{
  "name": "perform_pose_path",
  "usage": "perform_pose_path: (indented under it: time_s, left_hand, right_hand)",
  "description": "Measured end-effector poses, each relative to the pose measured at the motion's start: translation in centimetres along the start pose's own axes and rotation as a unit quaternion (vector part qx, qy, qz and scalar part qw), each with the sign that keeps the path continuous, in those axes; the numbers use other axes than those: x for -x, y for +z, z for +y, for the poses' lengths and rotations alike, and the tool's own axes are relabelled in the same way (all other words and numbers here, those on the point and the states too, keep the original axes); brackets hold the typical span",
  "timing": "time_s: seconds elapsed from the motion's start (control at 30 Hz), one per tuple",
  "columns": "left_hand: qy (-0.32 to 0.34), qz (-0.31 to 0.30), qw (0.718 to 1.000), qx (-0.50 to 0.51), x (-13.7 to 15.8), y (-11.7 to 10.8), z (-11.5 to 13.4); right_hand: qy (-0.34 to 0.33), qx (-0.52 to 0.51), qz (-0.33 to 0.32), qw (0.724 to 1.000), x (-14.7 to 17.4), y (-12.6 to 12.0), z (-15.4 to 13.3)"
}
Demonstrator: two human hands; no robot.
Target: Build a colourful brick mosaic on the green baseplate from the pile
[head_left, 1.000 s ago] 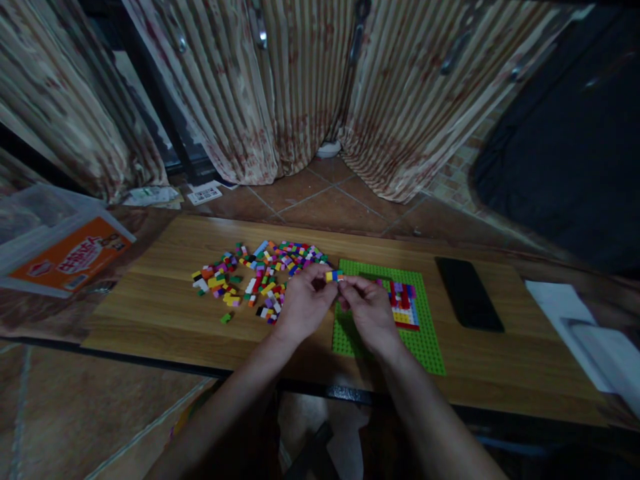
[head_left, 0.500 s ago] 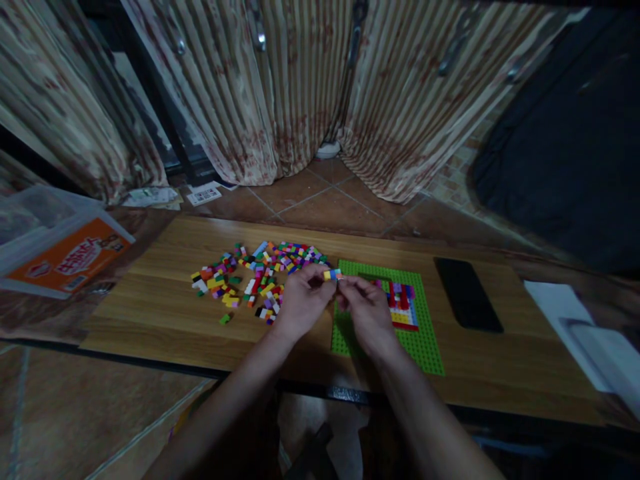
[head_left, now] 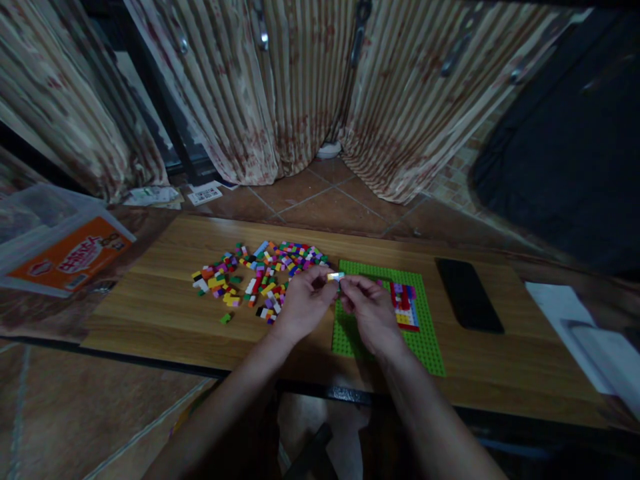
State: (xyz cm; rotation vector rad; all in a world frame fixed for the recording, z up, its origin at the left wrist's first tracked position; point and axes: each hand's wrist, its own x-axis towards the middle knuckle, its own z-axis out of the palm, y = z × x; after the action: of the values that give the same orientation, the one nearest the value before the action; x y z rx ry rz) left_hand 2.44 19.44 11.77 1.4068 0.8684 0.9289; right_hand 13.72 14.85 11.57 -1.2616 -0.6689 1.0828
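Observation:
My left hand (head_left: 306, 303) and my right hand (head_left: 370, 310) meet above the left edge of a green baseplate (head_left: 430, 340). Pinched between their fingertips are small toy bricks (head_left: 336, 276), joined in a short piece; glare washes out their colours. Both hands are closed on this piece. Partly behind my right hand, a build of red, white, yellow, blue and purple bricks (head_left: 406, 308) sits on the baseplate. To the left of my left hand, a loose pile of many-coloured bricks (head_left: 260, 270) spreads over the wooden table (head_left: 165, 320).
A black phone (head_left: 467, 293) lies right of the baseplate, with white papers (head_left: 570, 320) farther right. At the far left stands a clear plastic box (head_left: 65, 247) with an orange label. Striped curtains (head_left: 300, 87) hang beyond the table.
The joined bricks have tilted in my fingers, and their top now catches the light. My right hand has shifted slightly to the right. The pile and the baseplate look the same.

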Motion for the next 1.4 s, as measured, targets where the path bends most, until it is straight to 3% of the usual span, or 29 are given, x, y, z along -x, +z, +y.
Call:
perform_pose_path:
  time_s: [0.33,0.4,0.5,0.6,0.67,1.0,1.23,1.3,1.4]
  left_hand:
    - [-0.011,0.046,0.998,-0.043,0.1,0.3,0.0]
    - [-0.016,0.05,0.998,-0.026,0.0,0.3,0.0]
    - [-0.038,0.035,0.998,0.039,-0.1,0.3,0.1]
    - [-0.056,0.015,0.994,0.09,0.0,0.4,0.6]
    - [-0.054,0.005,0.994,0.093,0.1,0.4,0.9]
    - [0.016,-0.013,0.999,-0.043,0.2,0.0,-0.2]
    - [0.027,0.019,0.995,-0.099,0.3,0.3,-0.7]
    - [0.014,0.019,0.996,-0.087,0.3,0.4,-0.6]
    - [-0.015,0.002,1.0,-0.021,0.2,0.4,-0.4]
  right_hand:
    - [-0.106,0.172,0.041,0.978,0.1,-0.3,0.8]
    - [-0.096,0.143,0.046,0.984,0.1,0.0,0.7]
    - [-0.022,0.005,0.045,0.999,0.1,0.4,0.2]
    - [0.056,-0.13,0.034,0.989,0.2,0.6,-0.7]
    - [0.077,-0.167,0.021,0.983,0.2,0.5,-1.1]
    - [0.019,-0.037,0.034,0.999,0.1,0.1,0.2]
    - [-0.078,0.097,0.05,0.991,-0.3,-0.4,0.9]
    - [-0.079,0.085,0.064,0.991,-0.3,-0.2,0.9]
    - [-0.019,-0.041,0.081,0.996,-0.2,0.2,0.3]
